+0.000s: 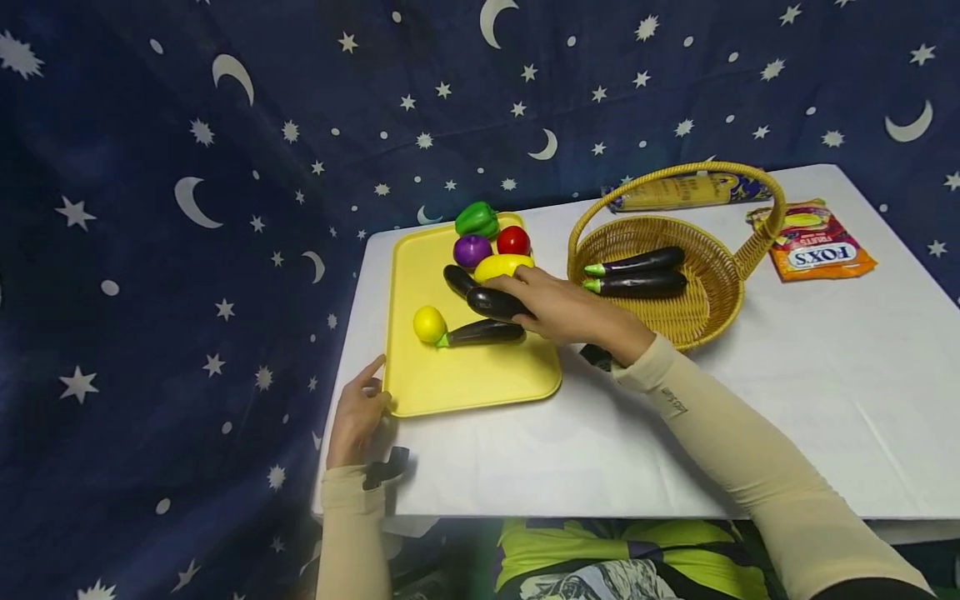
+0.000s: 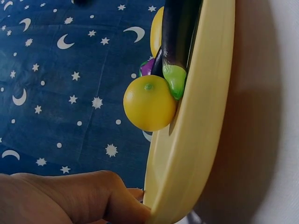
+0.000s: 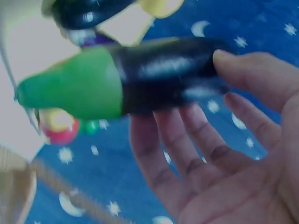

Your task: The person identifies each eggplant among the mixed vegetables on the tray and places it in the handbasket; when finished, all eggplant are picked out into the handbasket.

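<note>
In my right hand (image 1: 558, 308) I hold a dark eggplant (image 3: 163, 77) with a green cap, thumb on one side and fingers on the other, over the yellow tray (image 1: 457, 383). Another eggplant (image 1: 483, 333) lies on the tray beside a lemon (image 1: 429, 324); a further eggplant (image 1: 458, 281) is partly hidden behind the held one. My left hand (image 1: 358, 417) touches the tray's near left corner with thumb and finger. At the tray's far end are a green pepper (image 1: 477, 220), a purple round vegetable (image 1: 472, 250), a red tomato (image 1: 513, 241) and a larger yellow fruit (image 1: 502, 266).
A wicker basket (image 1: 712, 325) with a tall arched handle stands right of the tray, two eggplants (image 1: 641, 284) inside. Behind it lies a long yellow-and-blue packet (image 1: 686, 192); to its right is a Fox's sweets bag (image 1: 813, 242). All rest on a white-covered table (image 1: 810, 400).
</note>
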`<action>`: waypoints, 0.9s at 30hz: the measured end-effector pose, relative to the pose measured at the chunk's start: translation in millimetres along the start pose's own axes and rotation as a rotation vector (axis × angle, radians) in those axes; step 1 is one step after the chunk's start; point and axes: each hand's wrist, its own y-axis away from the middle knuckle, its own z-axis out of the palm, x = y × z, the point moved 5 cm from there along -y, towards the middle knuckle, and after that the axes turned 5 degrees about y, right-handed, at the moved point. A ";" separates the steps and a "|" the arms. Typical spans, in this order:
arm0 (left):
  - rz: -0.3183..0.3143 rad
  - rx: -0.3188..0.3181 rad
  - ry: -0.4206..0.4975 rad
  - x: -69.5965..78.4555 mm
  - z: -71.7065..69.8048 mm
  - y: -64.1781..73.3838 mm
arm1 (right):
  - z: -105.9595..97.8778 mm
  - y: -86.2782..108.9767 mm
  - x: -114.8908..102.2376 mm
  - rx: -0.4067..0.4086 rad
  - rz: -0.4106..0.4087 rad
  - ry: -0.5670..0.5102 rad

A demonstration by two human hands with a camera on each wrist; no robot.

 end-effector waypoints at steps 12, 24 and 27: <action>-0.025 -0.010 0.018 -2.8 0.8 -0.3 | -74.7 100.7 49.1 0.105 0.016 -0.066; -0.024 -0.011 0.036 -5.8 1.5 -2.7 | -58.3 89.4 109.2 -0.209 0.079 0.171; -0.020 -0.013 0.024 -4.2 0.6 -2.9 | -50.3 84.3 115.5 -0.287 0.109 0.197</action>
